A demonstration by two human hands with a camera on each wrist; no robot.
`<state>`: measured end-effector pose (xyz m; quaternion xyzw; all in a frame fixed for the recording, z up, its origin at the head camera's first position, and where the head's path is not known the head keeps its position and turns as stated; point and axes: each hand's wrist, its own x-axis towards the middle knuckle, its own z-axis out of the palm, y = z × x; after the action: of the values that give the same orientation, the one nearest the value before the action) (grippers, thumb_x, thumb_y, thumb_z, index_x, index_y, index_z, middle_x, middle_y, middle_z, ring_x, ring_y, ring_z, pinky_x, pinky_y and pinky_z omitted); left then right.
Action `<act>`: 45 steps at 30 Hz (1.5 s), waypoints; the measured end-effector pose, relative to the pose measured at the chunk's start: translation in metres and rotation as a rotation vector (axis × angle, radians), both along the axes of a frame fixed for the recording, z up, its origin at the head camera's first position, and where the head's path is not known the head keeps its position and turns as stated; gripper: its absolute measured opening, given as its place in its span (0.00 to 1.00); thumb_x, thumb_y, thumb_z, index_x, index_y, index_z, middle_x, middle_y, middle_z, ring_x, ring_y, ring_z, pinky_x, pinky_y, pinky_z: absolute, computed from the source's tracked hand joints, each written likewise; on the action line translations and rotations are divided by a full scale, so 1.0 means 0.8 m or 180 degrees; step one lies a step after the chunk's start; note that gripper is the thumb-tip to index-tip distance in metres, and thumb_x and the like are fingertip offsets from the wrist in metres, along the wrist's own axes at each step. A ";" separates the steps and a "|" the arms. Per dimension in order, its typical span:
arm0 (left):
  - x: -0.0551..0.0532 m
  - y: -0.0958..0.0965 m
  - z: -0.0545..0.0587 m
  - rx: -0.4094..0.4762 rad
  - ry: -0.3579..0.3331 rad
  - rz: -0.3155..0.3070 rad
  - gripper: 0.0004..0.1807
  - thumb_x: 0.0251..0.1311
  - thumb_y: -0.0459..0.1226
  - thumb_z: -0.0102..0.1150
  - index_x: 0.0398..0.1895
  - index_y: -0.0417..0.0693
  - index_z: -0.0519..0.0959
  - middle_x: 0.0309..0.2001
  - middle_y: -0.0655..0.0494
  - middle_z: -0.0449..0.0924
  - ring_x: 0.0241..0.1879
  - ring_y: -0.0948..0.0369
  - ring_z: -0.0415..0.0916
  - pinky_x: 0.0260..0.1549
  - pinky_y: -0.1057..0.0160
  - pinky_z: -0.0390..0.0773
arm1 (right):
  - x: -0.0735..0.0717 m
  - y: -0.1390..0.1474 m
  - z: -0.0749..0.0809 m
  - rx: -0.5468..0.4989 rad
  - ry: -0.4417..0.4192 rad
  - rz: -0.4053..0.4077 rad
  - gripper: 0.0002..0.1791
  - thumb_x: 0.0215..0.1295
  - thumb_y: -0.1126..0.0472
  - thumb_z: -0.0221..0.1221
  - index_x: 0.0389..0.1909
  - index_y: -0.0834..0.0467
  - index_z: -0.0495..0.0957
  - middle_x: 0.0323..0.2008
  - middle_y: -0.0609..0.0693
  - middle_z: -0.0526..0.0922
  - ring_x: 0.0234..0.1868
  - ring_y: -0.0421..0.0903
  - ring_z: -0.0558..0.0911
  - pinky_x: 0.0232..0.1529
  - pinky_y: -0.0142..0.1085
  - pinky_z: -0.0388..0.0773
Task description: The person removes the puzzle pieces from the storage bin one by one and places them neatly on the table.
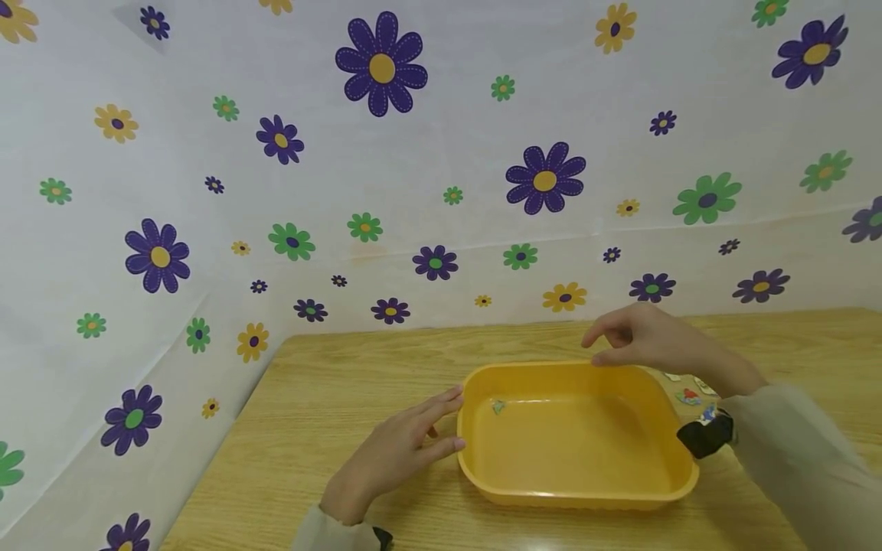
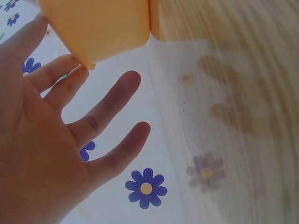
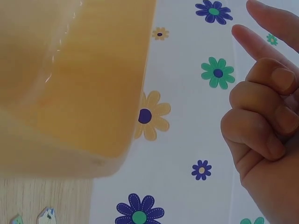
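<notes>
A yellow plastic tray (image 1: pixel 579 493) with raised walls rests on the wooden table. Inside it, towards the far left corner, lies one small greenish cut-out piece (image 1: pixel 498 406). My left hand (image 1: pixel 396 451) touches the tray's left rim, its fingers spread and fairly straight. In the left wrist view, the little and ring fingers stand off the tray wall (image 2: pixel 103 28). Over the far rim, towards the right, hovers my right hand (image 1: pixel 648 340). Its thumb and index finger are stretched out and apart, with the other fingers curled in; nothing shows between them, as the right wrist view confirms.
Several small colourful cut-out pieces (image 1: pixel 689 396) lie on the table (image 1: pixel 331 383) right of the tray, partly behind the right wrist. A white cloth (image 1: pixel 455 138) with purple, green and yellow flowers hangs behind the table and along its left side.
</notes>
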<state>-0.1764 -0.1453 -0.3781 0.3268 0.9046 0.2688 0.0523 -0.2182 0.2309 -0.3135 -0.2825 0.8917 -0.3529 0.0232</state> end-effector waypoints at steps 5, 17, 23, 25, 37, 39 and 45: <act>0.000 0.000 0.000 0.0000 0.0011 -0.0019 0.32 0.74 0.56 0.52 0.74 0.49 0.69 0.77 0.59 0.61 0.39 0.68 0.74 0.36 0.68 0.79 | -0.003 -0.012 0.001 0.0001 -0.0033 0.0013 0.12 0.62 0.62 0.70 0.44 0.62 0.86 0.17 0.42 0.65 0.21 0.39 0.65 0.24 0.32 0.65; 0.000 0.000 0.001 -0.0025 0.0040 -0.0032 0.32 0.74 0.56 0.52 0.73 0.48 0.70 0.77 0.58 0.60 0.38 0.68 0.73 0.36 0.68 0.79 | -0.017 -0.047 0.000 -0.0187 -0.0112 0.0145 0.11 0.62 0.64 0.69 0.43 0.65 0.86 0.17 0.43 0.65 0.20 0.40 0.64 0.23 0.31 0.63; 0.000 0.000 0.002 -0.0059 0.0047 -0.0030 0.33 0.74 0.56 0.52 0.74 0.49 0.69 0.77 0.58 0.60 0.38 0.68 0.74 0.36 0.68 0.79 | -0.022 -0.060 -0.007 -0.0293 -0.0164 0.0336 0.11 0.63 0.64 0.68 0.43 0.66 0.85 0.17 0.42 0.64 0.19 0.38 0.61 0.22 0.31 0.60; 0.000 0.000 0.001 -0.0070 0.0049 -0.0026 0.33 0.74 0.56 0.52 0.74 0.49 0.69 0.77 0.58 0.60 0.38 0.68 0.74 0.37 0.67 0.79 | -0.025 -0.063 -0.010 -0.0307 -0.0196 0.0372 0.11 0.63 0.64 0.67 0.43 0.66 0.85 0.17 0.42 0.64 0.19 0.38 0.61 0.22 0.31 0.59; 0.000 0.000 0.001 -0.0064 0.0020 -0.0011 0.33 0.74 0.56 0.52 0.74 0.49 0.69 0.77 0.58 0.61 0.39 0.67 0.74 0.38 0.67 0.80 | -0.040 -0.085 -0.032 -0.0297 -0.0299 0.0677 0.10 0.61 0.68 0.67 0.43 0.68 0.85 0.18 0.42 0.66 0.20 0.38 0.63 0.22 0.29 0.60; 0.000 0.000 0.001 -0.0056 0.0005 -0.0018 0.33 0.74 0.56 0.52 0.74 0.49 0.69 0.77 0.58 0.61 0.40 0.67 0.74 0.38 0.67 0.80 | -0.042 -0.089 -0.038 -0.0254 -0.0286 0.0735 0.10 0.61 0.69 0.68 0.43 0.67 0.86 0.18 0.41 0.66 0.20 0.37 0.63 0.22 0.29 0.60; 0.000 0.000 0.000 -0.0065 0.0004 -0.0005 0.33 0.74 0.56 0.52 0.74 0.49 0.69 0.76 0.58 0.61 0.40 0.67 0.75 0.37 0.67 0.80 | -0.045 -0.100 -0.050 -0.0181 -0.0301 0.0894 0.12 0.61 0.69 0.68 0.46 0.67 0.86 0.16 0.39 0.65 0.19 0.35 0.62 0.22 0.28 0.59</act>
<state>-0.1767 -0.1451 -0.3777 0.3271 0.9070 0.2593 0.0553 -0.2542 0.1513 -0.3535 -0.3880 0.8310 -0.3842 0.1063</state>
